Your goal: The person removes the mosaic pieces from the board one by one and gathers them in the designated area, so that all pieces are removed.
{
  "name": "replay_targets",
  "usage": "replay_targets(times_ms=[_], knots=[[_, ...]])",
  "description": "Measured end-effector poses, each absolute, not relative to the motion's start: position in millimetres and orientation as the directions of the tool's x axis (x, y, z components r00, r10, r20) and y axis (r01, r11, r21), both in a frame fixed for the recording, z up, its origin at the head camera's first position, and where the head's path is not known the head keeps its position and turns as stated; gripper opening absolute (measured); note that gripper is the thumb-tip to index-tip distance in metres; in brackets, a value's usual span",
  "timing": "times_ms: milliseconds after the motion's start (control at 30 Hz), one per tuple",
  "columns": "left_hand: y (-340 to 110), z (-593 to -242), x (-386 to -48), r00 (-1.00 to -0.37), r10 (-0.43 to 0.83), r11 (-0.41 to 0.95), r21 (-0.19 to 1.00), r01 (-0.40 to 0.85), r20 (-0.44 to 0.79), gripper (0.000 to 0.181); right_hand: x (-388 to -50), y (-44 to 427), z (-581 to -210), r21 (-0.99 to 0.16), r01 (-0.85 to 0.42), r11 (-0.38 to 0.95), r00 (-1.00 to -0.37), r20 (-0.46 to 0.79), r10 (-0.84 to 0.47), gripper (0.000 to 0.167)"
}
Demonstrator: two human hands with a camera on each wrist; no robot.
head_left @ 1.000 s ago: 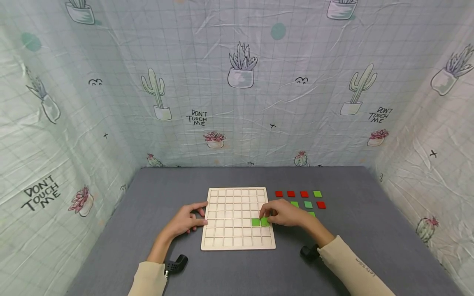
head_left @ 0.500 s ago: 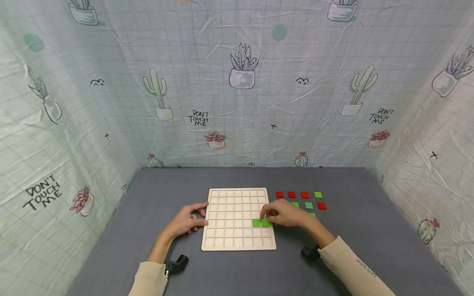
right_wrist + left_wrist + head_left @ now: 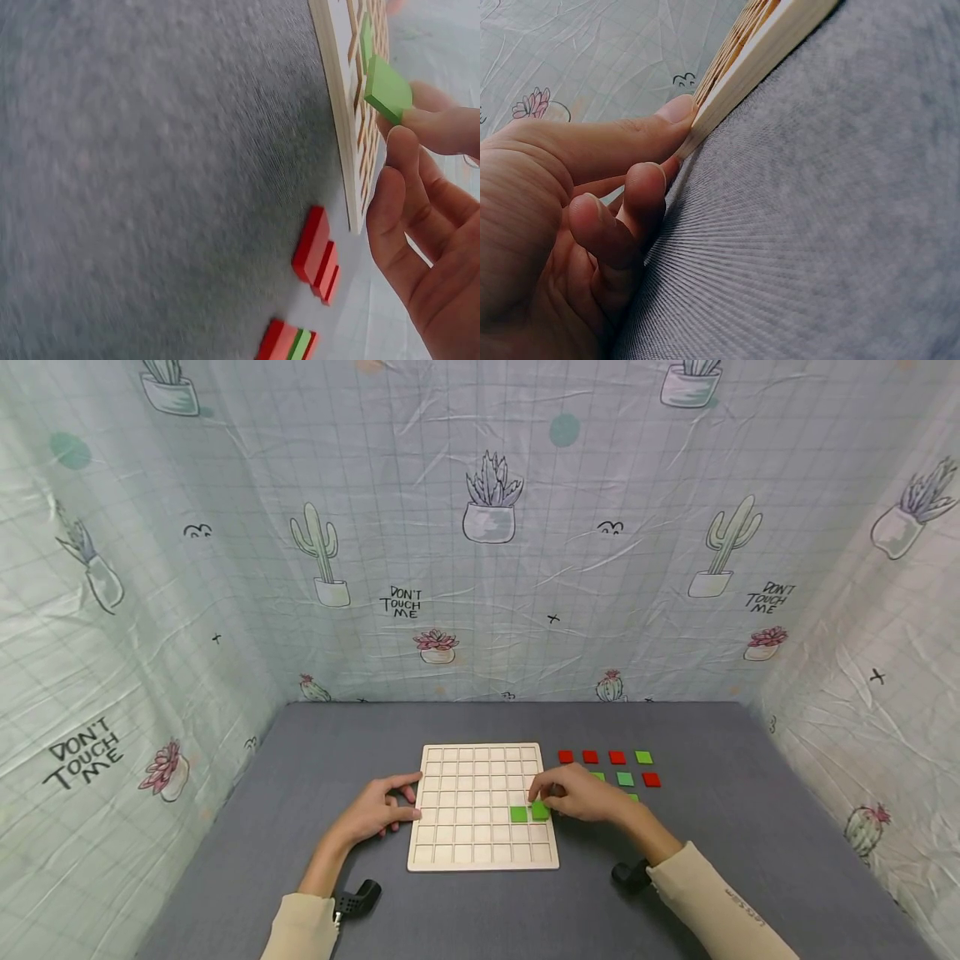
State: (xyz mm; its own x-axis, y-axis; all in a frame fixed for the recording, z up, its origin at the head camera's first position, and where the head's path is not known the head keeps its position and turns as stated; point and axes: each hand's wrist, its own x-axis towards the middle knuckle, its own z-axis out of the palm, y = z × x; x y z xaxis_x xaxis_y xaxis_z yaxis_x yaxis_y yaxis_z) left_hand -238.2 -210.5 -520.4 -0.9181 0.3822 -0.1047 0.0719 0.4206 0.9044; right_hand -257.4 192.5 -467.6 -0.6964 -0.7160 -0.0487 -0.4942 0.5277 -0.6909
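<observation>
My right hand (image 3: pixel 573 792) pinches a green square tile (image 3: pixel 388 88) between thumb and fingers at the right side of a pale wooden grid board (image 3: pixel 467 806). The tile is tilted and raised off the board in the right wrist view. Just left of it, a second green tile (image 3: pixel 518 814) lies flat in a cell. At the board's left edge, my left hand (image 3: pixel 370 810) touches the rim with thumb and index finger spread apart. Its thumb (image 3: pixel 676 110) presses on the wooden edge; the other fingers are loosely bent below, near the cloth.
Right of the board, red tiles (image 3: pixel 590 757) and green tiles (image 3: pixel 625 779) lie in loose rows on the grey tabletop (image 3: pixel 480 914); my right hand and forearm partly cover some. A printed cloth (image 3: pixel 487 577) hangs behind and along both sides.
The held green tile has lifted slightly and tilted up from its cell beside the other green tile. My left hand stays at the board's edge.
</observation>
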Motion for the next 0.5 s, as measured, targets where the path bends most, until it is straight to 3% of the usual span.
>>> replay_targets(times_ms=[233,500], knots=[[-210,-521,-238,-0.918,0.379,0.433,0.899,0.07,-0.112,0.071,-258,206,-463,-0.679,-0.476,0.56,-0.726,-0.056,-0.685,0.017],[-209,-520,-239,-0.918,0.38,0.437,0.897,0.069,-0.115,0.071,-258,233,-459,-0.669,-0.481,0.567,-0.742,-0.034,-0.669,0.022]])
